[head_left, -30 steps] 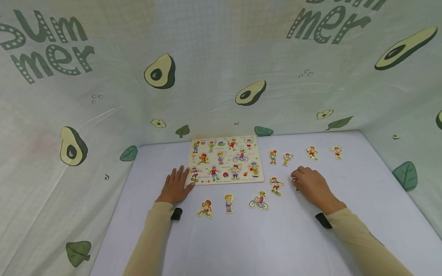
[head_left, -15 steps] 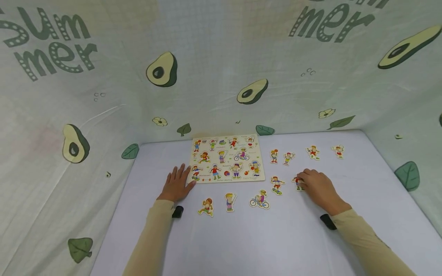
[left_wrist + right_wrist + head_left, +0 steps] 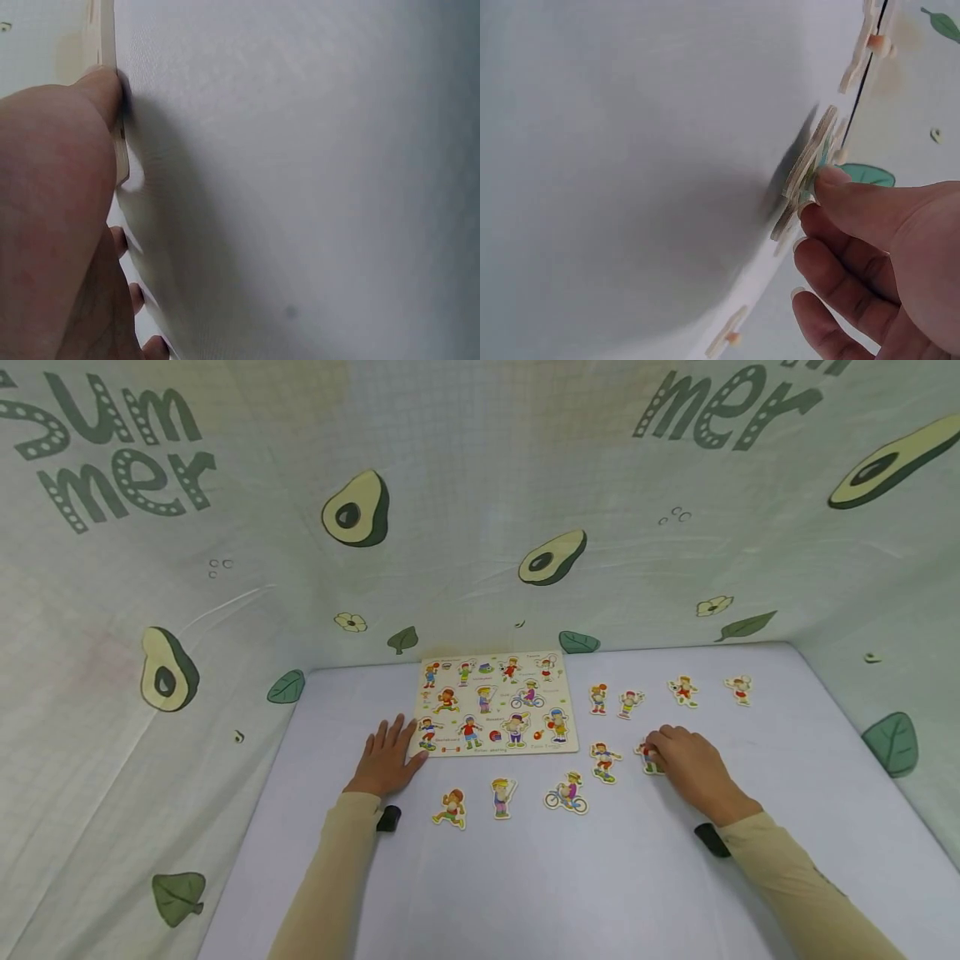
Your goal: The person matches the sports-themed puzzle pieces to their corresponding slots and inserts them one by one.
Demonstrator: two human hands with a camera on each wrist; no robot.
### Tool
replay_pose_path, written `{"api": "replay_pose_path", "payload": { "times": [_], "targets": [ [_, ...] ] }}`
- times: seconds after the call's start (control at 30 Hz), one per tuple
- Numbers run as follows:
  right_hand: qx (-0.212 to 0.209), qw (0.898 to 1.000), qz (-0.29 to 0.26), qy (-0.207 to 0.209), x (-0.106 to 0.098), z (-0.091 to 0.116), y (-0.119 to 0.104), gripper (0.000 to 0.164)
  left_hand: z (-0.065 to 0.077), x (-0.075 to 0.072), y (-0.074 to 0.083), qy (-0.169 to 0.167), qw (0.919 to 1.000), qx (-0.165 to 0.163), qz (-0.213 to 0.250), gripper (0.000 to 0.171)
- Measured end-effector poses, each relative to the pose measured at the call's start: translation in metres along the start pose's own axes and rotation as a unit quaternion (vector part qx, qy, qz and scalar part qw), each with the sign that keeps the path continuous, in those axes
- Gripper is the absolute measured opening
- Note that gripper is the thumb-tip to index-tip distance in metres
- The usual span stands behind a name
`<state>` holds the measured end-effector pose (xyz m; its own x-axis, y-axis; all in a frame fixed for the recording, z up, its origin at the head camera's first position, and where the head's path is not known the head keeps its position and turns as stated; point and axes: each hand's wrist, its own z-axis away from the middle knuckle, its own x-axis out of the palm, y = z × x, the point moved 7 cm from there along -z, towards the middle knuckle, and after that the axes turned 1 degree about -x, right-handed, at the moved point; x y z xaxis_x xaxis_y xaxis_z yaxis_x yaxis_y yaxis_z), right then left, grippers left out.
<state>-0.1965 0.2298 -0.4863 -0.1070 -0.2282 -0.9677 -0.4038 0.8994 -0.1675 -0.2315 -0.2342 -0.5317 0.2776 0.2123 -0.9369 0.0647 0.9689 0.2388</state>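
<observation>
A pale puzzle board [image 3: 564, 695] printed with several sporty children lies at the back middle of the table. My left hand [image 3: 384, 764] rests flat at its front left corner, fingers spread, the thumb against the board's edge in the left wrist view. To the right of the board, my right hand [image 3: 693, 768] pinches a puzzle piece [image 3: 648, 757] of a figure in red between thumb and forefinger. The right wrist view shows this wooden piece [image 3: 810, 154] edge-on and tilted, close over the cloth; the fingers partly cover its printed face.
Beside the held piece lies a skateboarder piece [image 3: 604, 762]. Nearer the front are a cyclist piece [image 3: 567, 793], a baseball bat piece [image 3: 502, 797] and a runner piece [image 3: 451, 810]. Several more, including a racket player piece [image 3: 739, 690], lie behind. A printed curtain [image 3: 450, 510] hangs behind the table.
My right hand has drawn slightly back to the right, so more of the pinched piece shows. The left hand stays at the board; the whole view has shifted a little.
</observation>
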Motion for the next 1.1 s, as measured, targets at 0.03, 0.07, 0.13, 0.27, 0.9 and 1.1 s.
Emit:
{"api": "replay_pose_path", "payload": {
  "times": [0.03, 0.07, 0.13, 0.27, 0.9, 1.1],
  "targets": [
    [-0.001, 1.000, 0.000, 0.003, -0.001, -0.001, -0.001, 0.013, 0.000, 0.000, 0.000, 0.000, 1.0000, 0.002, 0.000, 0.073],
    [-0.003, 1.000, -0.001, 0.006, -0.002, -0.002, -0.002, 0.013, -0.001, 0.001, -0.001, 0.000, 1.0000, 0.004, -0.001, 0.073],
    [-0.006, 1.000, -0.003, 0.012, -0.005, -0.005, -0.005, 0.013, -0.003, 0.001, -0.002, 0.001, 1.0000, 0.007, 0.000, 0.073],
    [-0.010, 1.000, -0.001, 0.014, -0.010, -0.014, -0.013, 0.014, -0.004, 0.001, -0.002, 0.004, 1.0000, 0.008, 0.002, 0.073],
    [-0.077, 0.996, -0.024, 0.027, -0.005, -0.060, -0.077, 0.016, 0.001, -0.003, 0.003, 0.005, 1.0000, 0.003, 0.006, 0.071],
    [-0.105, 0.993, -0.027, 0.035, 0.000, -0.073, -0.102, 0.016, 0.002, -0.003, 0.003, -0.001, 1.0000, -0.002, 0.000, 0.072]
  ]
}}
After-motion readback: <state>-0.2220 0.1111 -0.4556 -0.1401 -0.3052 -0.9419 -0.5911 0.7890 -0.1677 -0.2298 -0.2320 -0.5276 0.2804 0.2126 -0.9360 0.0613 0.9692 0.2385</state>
